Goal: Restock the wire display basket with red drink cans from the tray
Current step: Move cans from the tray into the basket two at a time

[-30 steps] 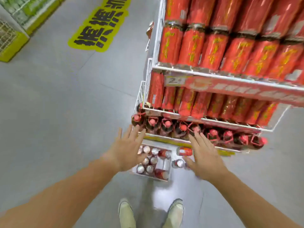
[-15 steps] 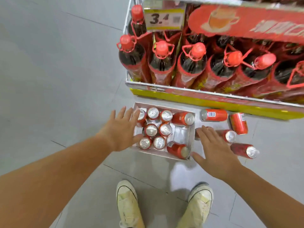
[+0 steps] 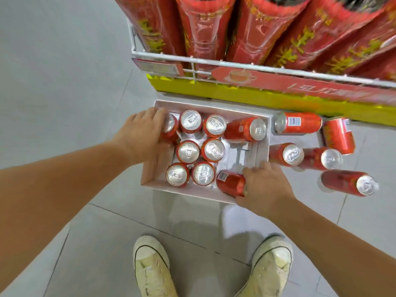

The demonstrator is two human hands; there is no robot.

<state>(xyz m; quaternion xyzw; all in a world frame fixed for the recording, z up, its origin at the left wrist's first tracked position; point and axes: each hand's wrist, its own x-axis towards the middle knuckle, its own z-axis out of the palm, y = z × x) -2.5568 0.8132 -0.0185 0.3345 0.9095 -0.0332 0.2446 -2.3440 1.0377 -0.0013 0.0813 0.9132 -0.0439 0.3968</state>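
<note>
Red cans (image 3: 188, 152) sit in the tray (image 3: 214, 105) on the floor, right below the wire basket (image 3: 235, 64). Your left hand (image 3: 141, 133) has its fingers curled over the upright corner can (image 3: 171, 127). Your right hand (image 3: 265, 185) wraps the tipped can (image 3: 230, 183) at the near-right corner. Careful: lifting both at once could knock the neighbours over, and the loose cans (image 3: 297, 123) beside the tray could roll underfoot.

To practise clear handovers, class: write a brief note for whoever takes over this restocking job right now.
Left hand grips the corner can, upright, far left in the tray.
Right hand grips the lying can at the tray's near right.
Tray holds nine cans, seven upright; five loose cans lie on the floor beside it.
Done: nothing lifted yet.
Left: move cans to the wire basket; the rack in view shows only bottles.
</note>
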